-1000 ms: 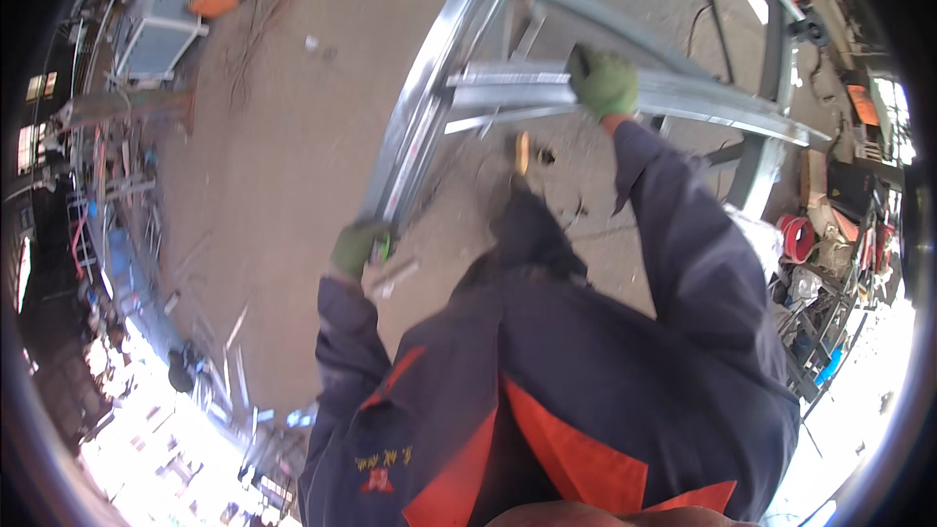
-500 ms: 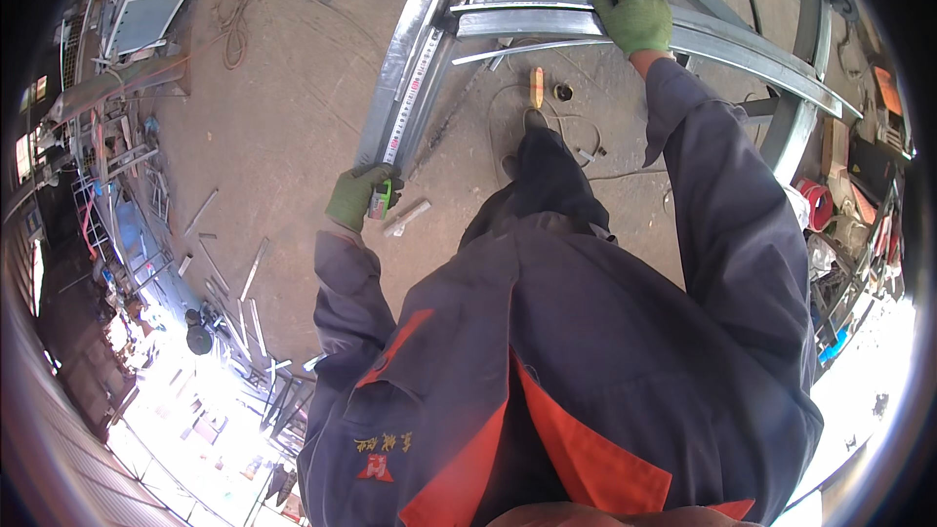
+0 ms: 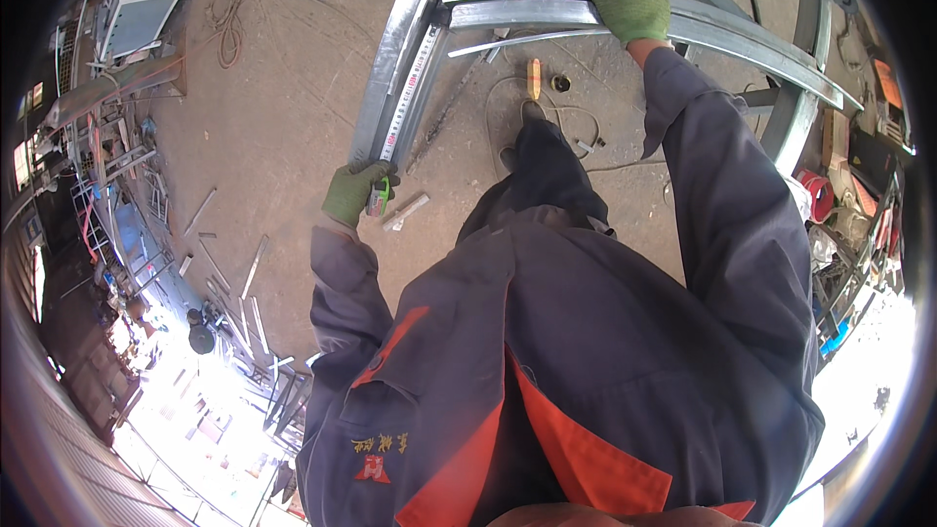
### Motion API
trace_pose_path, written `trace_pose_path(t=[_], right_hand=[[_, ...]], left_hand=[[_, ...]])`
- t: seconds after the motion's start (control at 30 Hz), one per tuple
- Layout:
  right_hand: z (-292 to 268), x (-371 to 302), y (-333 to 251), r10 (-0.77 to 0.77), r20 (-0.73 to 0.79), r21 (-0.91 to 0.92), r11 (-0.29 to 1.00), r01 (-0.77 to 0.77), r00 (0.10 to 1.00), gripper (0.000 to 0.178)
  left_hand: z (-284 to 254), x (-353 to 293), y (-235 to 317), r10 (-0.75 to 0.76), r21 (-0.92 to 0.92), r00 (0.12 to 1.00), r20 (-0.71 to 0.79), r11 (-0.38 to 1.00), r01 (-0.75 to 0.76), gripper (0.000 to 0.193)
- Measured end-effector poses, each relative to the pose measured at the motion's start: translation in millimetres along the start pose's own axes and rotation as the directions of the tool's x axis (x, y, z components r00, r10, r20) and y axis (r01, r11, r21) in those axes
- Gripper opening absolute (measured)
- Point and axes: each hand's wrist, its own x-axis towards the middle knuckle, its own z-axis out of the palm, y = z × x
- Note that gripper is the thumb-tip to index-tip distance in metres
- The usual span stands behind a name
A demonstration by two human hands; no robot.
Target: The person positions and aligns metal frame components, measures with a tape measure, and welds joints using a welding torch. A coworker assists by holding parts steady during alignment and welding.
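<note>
Your left hand (image 3: 356, 192) is at the near end of the long steel beam (image 3: 376, 88), its grip closed on a green-and-grey tape measure (image 3: 379, 197). The white blade (image 3: 405, 102) runs out along the beam's inner side, up toward the corner where the crossbar (image 3: 522, 14) meets it. Your right hand (image 3: 630, 2) has its grip curled closed over the crossbar, well apart from the corner.

Beyond the beam's left edge, the brown floor (image 3: 283, 98) spreads wide; the looped cable (image 3: 231, 20) lies farther out and metal strips (image 3: 256, 268) lie toward the lower left. Just below your left hand is a pale offcut (image 3: 406, 213). Between beam and right-hand post (image 3: 793, 122), your foot (image 3: 533, 113) is near a yellow-orange piece (image 3: 534, 80) and a thin cord (image 3: 589, 132).

Compared with half a second ago, both grips keep their places and the frame sits only slightly higher and farther left in view; a second ago, the view was blurred.

A red round container (image 3: 816, 197) stands at the right, its contents too small to tell. Near your foot, a small dark round piece (image 3: 559, 83) looks hollow.
</note>
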Motion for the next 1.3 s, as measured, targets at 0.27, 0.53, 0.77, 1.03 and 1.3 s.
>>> trace_pose_path(t=[0.27, 0.53, 0.77, 1.03, 1.3], right_hand=[[-1.8, 0.3, 0.1, 0.014, 0.029, -0.007, 1.0, -0.014, 0.999, 0.032], [1.5, -1.0, 2.3, 0.027, 0.045, -0.01, 1.0, -0.026, 0.999, 0.035], [5.5, -0.3, 6.5, 0.025, 0.058, -0.005, 1.0, -0.024, 0.998, 0.036], [2.5, 0.6, 4.0, 0.021, 0.048, -0.004, 1.0, -0.021, 0.999, 0.036], [1.5, 0.5, 1.0, 0.027, 0.012, 0.012, 1.0, -0.027, 1.0, 0.032]], left_hand=[[3.5, -3.0, 1.0, -0.003, -0.022, 1.0, -0.006, 1.0, 0.003, 0.033], [4.1, -4.2, 2.5, -0.005, -0.049, 1.0, -0.013, 0.999, 0.005, 0.034], [3.4, -4.1, 0.4, 0.018, -0.054, 1.0, -0.005, 0.998, -0.018, 0.033], [3.8, -4.1, -0.5, 0.016, -0.045, 0.999, -0.034, 0.999, -0.018, 0.033], [4.8, -4.7, -0.1, 0.025, -0.063, 0.999, -0.027, 0.998, -0.027, 0.033]])
